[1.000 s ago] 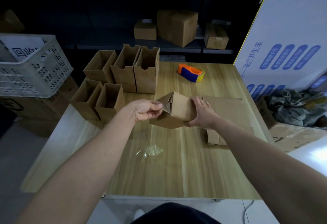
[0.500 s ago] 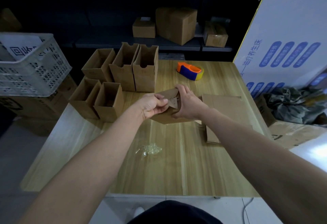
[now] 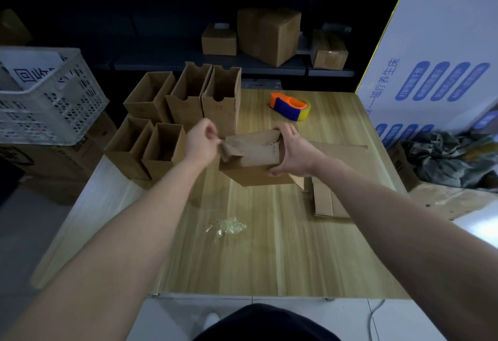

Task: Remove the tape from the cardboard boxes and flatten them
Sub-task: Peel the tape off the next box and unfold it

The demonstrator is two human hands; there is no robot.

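Box in work: middle of the table, tipped up on one edge, just near of the open boxes.
Right hand: grips the box's right end, fingers over the far edge, thumb on the near face.
Left hand: fingers pinched together at the box's left end, on what we judge to be a clear tape end. The strip is too faint to confirm.

Risks, as we judge them:
- The paper facing may tear off with the tape if the pull is steep. The top flap looks creased and ragged at its left corner.
- The tape may snap and leave a stub if the pinch holds only its tip.
- The box may twist out of the grip, since only one end is held and it does not lie flat.
- A pull to the left runs toward the upright open boxes. The nearest one is just beside the left wrist and could be knocked over.

Surroundings:
- Four more open boxes stand behind it, far left.
- Flattened cardboard lies to the right, partly under the box. It is the likely stacking spot.
- A crumpled tape wad lies near, well apart from both hands.
- A tape dispenser sits far right of the box, out of the pull path.
- A white crate stands off the table to the left.
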